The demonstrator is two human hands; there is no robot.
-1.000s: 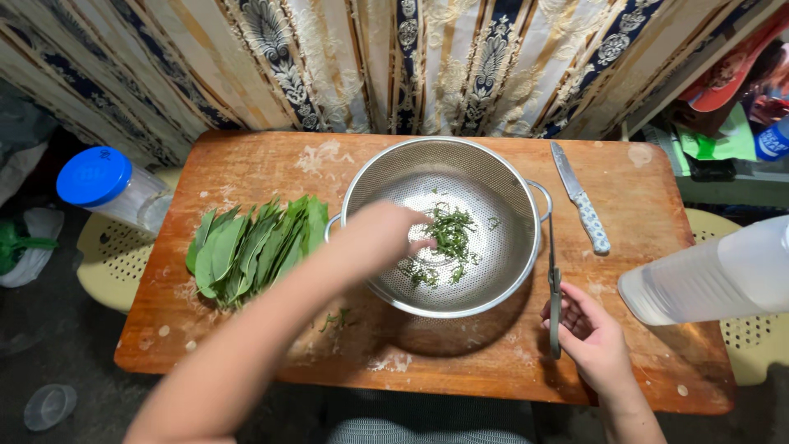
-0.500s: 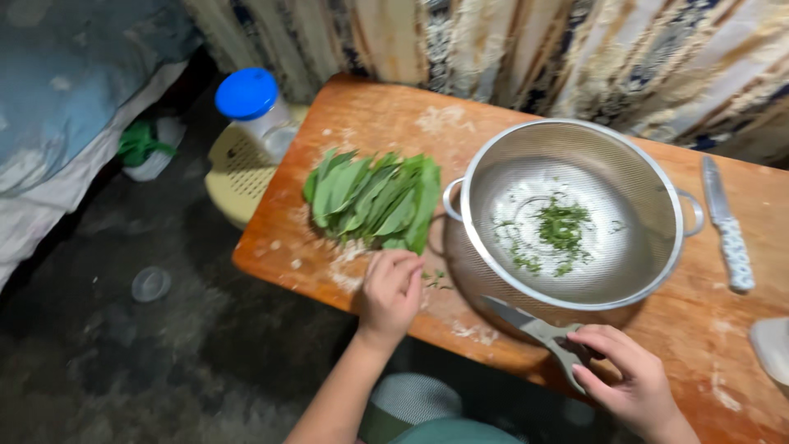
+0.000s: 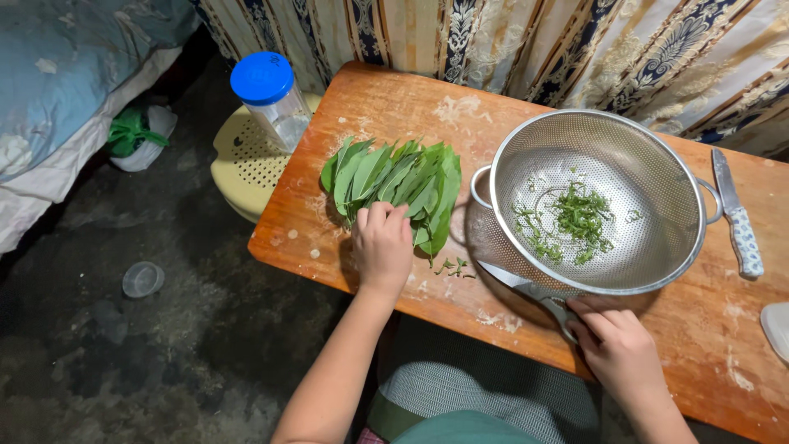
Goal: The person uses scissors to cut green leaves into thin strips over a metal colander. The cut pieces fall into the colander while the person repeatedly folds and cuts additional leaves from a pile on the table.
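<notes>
- A worn wooden table (image 3: pixel 394 107) stood before patterned curtains (image 3: pixel 509 41); its top was dusted with pale flecks; a dark, rough floor (image 3: pixel 164 353) lay to its left, with a bed (image 3: pixel 74 90) in blue cover at the far edge
- A clear jar with a blue lid (image 3: pixel 267 94) sat on a pale yellow perforated stool (image 3: pixel 242 168) just beside the table's corner
- The left hand (image 3: pixel 382 247) lay palm down on the near end of a pile of green leaves (image 3: pixel 399 185); its fingers (image 3: pixel 386 218) were close together and bent onto the stems, pressing rather than clamped around them
- The right hand (image 3: pixel 620 349) gripped the handles of scissors (image 3: pixel 526 288), fingers closed on them; the blades pointed left beneath the rim of a metal colander (image 3: pixel 657 156)
- The leaves fanned away from the left fingers toward the curtains; chopped green bits (image 3: pixel 579 218) lay inside the colander, well apart from the pile; a few scraps (image 3: pixel 452 265) lay on the table between the two hands
- A knife with a pale handle (image 3: pixel 735 218) rested right of the colander
</notes>
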